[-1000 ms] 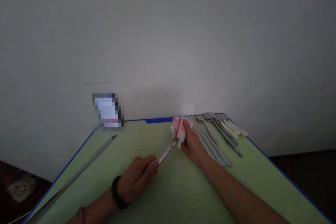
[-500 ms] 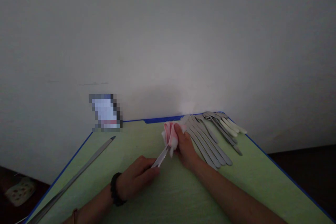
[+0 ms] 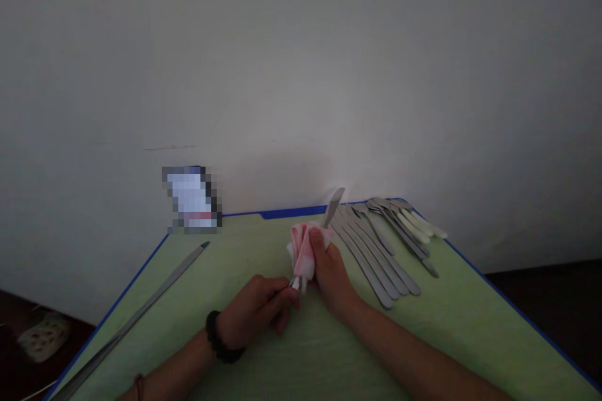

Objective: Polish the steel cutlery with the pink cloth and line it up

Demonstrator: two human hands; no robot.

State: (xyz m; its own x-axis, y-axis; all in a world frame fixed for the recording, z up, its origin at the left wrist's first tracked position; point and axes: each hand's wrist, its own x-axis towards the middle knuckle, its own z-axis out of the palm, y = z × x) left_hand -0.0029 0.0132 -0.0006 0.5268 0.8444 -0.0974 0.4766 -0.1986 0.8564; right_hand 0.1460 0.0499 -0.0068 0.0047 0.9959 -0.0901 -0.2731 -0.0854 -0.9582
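My left hand (image 3: 256, 316), with a dark bracelet at the wrist, is closed on the handle end of a table knife (image 3: 333, 206). The blade sticks up and away past my right hand. My right hand (image 3: 332, 269) grips a pink and white cloth (image 3: 301, 254) wrapped round the middle of that knife. Both hands are over the green table top (image 3: 329, 351).
A row of several knives and spoons (image 3: 376, 250) lies fanned out right of my right hand, some with cream handles (image 3: 423, 225). A long metal strip (image 3: 136, 313) lies along the left edge. A blurred box (image 3: 192, 199) stands at the far left by the wall.
My right hand has slid the cloth down the knife toward my left hand, so the blade tip now shows beyond the cloth. My left hand has moved a little right.
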